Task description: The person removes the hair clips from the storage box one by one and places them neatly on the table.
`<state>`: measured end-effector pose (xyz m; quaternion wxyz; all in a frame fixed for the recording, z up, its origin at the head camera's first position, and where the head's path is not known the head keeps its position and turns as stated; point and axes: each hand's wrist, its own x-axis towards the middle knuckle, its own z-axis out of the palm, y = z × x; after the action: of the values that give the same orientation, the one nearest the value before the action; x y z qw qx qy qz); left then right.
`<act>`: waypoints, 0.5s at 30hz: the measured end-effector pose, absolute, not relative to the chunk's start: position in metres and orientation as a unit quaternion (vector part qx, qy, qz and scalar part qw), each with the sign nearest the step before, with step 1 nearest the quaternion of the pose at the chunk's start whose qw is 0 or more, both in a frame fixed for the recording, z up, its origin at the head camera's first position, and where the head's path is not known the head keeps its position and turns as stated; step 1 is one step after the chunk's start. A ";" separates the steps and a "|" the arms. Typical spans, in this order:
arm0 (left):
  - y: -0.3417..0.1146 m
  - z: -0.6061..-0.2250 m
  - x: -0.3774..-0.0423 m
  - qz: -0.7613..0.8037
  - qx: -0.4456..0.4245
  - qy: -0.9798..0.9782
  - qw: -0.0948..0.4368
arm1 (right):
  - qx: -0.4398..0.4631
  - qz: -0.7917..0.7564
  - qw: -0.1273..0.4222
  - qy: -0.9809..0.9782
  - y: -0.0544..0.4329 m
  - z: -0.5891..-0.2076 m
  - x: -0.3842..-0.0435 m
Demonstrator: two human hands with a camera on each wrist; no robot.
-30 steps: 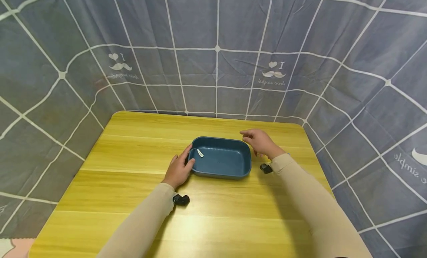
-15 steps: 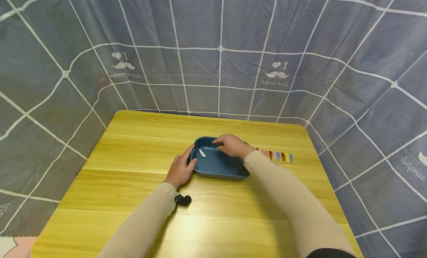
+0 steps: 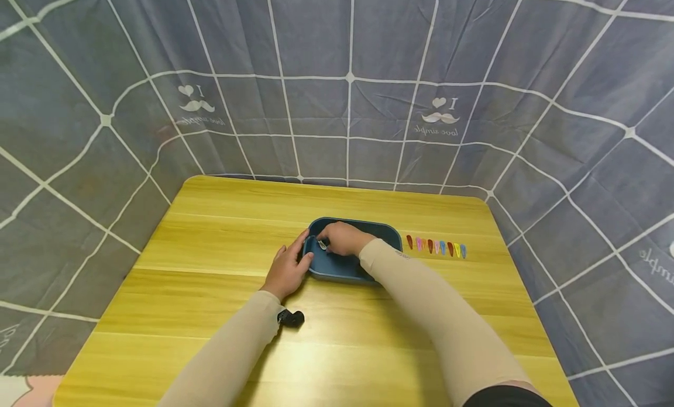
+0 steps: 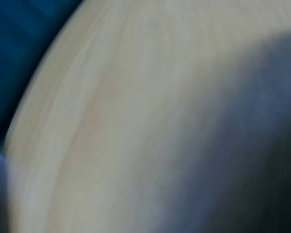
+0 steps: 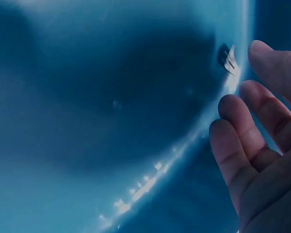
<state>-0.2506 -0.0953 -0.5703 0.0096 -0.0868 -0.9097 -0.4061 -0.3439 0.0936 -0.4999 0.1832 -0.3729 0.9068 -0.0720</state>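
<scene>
A dark blue plastic basin (image 3: 344, 276) stands on the table. My left hand (image 3: 286, 271) holds its left end, with the thumb over the rim; the left wrist view catches only part of the basin (image 4: 19, 53) and bare tabletop. Inside the basin, toward the left end, lies a small white snap hair clip (image 3: 322, 244). My right hand (image 3: 344, 238) reaches in over it with loosely bent fingers. In the right wrist view the clip (image 5: 231, 62) lies by the basin wall, just apart from the fingertips (image 5: 258, 47).
To the right of the basin, several coloured hair clips (image 3: 437, 247) lie in a row on the yellow wooden table (image 3: 326, 348). A grey checked curtain (image 3: 316, 103) surrounds the table at the back and sides.
My right hand has moved left from beyond the basin's right end, into the basin and down to the white clip. The row of clips is uncovered. My left hand stays on the basin.
</scene>
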 end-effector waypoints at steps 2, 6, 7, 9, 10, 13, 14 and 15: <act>-0.095 -0.571 -0.250 -0.407 -0.088 -0.909 0.009 | -0.375 -0.065 0.183 0.906 0.091 -0.504 -0.344; -0.095 -0.571 -0.250 -0.408 -0.088 -0.909 0.008 | -0.370 -0.045 0.181 0.910 0.088 -0.511 -0.343; -0.095 -0.571 -0.250 -0.408 -0.087 -0.909 0.007 | -0.368 -0.042 0.180 0.911 0.088 -0.512 -0.343; -0.096 -0.572 -0.250 -0.407 -0.087 -0.909 0.007 | -0.366 -0.034 0.178 0.913 0.087 -0.514 -0.343; -0.096 -0.573 -0.251 -0.407 -0.087 -0.909 0.007 | -0.365 -0.033 0.178 0.913 0.087 -0.514 -0.343; -0.096 -0.574 -0.252 -0.406 -0.089 -0.910 0.009 | -0.364 -0.036 0.176 0.914 0.087 -0.514 -0.342; -0.097 -0.574 -0.252 -0.406 -0.091 -0.910 0.011 | -0.364 -0.038 0.176 0.914 0.086 -0.514 -0.342; -0.097 -0.574 -0.252 -0.405 -0.091 -0.910 0.011 | -0.364 -0.040 0.176 0.914 0.086 -0.514 -0.342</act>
<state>-0.2520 -0.0969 -0.5739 0.0111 -0.0910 -0.9096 -0.4053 -0.3424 0.0859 -0.5143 0.1762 -0.3640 0.9137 -0.0403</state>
